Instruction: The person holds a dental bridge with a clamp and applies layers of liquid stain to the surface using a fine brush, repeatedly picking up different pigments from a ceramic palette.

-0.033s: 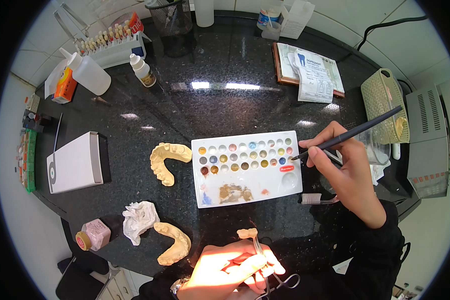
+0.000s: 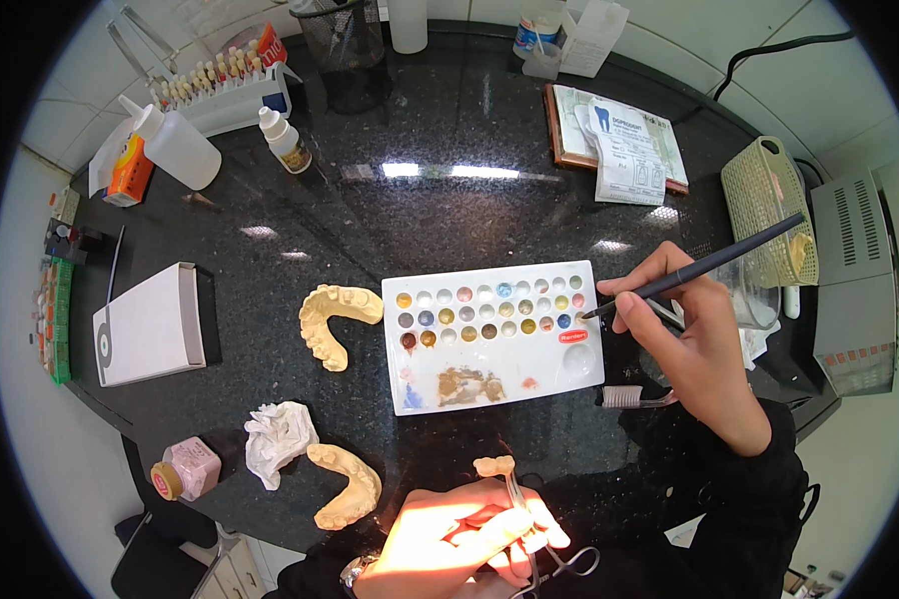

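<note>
My right hand (image 2: 697,344) pinches a dark-handled fine paintbrush (image 2: 719,260). Its tip is at the right edge of a white mixing palette (image 2: 519,361), by the end of a row of small wells with coloured pastes. Brown, blue and pink smears mark the palette's lower part. Below it, brightly lit, my left hand (image 2: 449,534) is closed around metal locking forceps (image 2: 516,494). Their jaws hold a small tooth-coloured dental piece (image 2: 494,466), seemingly a few joined crowns. Two yellowish plaster dental arch models, an upper one (image 2: 320,317) and a lower one (image 2: 348,489), lie left of the palette.
A crumpled white tissue (image 2: 278,442) and a pink jar (image 2: 192,467) are at lower left. A white box (image 2: 152,324) lies farther left. Bottles and a shade guide (image 2: 220,100) stand at the back left. Papers (image 2: 629,150), a basket (image 2: 769,210) and a brush (image 2: 624,396) are at right.
</note>
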Demonstrator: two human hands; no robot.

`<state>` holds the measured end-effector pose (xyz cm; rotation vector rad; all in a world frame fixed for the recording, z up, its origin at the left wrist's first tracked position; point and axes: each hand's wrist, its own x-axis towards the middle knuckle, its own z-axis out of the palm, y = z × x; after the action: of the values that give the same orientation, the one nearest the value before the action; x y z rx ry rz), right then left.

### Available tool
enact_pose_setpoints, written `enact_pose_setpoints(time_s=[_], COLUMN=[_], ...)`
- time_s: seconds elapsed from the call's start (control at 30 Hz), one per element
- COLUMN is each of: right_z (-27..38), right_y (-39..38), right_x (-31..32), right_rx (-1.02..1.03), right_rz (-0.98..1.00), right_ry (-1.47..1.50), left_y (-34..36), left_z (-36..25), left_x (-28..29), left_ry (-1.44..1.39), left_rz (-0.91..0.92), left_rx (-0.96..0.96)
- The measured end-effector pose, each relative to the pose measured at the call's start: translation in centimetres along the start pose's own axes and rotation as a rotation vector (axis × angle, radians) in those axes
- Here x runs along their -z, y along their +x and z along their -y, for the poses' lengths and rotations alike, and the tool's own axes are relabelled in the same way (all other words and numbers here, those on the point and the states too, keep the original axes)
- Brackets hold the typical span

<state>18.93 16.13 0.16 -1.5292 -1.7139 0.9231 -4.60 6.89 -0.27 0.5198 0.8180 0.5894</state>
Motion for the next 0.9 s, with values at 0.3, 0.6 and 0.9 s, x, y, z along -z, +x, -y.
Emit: enact_pose_setpoints(time_s=[0.3,0.6,0.9], right_z=[0.4,0.9,0.9], right_y=[0.1,0.1,1.3], right_x=[0.0,0.2,-1.7], right_rx=[-0.047,-0.078,0.095], right_rz=[0.016,-0.029,0.041], right_ry=[0.024,0.13,0.062], left_y=[0.2,0.1,0.1], left_z=[0.0,-0.3,-0.2], left_x=[0.0,-0.1,0.0], left_ry=[0.042,0.023,-0.025], left_rz=[0.012,0.006,0.006], left_rx=[-0.054,-0.013,0.013])
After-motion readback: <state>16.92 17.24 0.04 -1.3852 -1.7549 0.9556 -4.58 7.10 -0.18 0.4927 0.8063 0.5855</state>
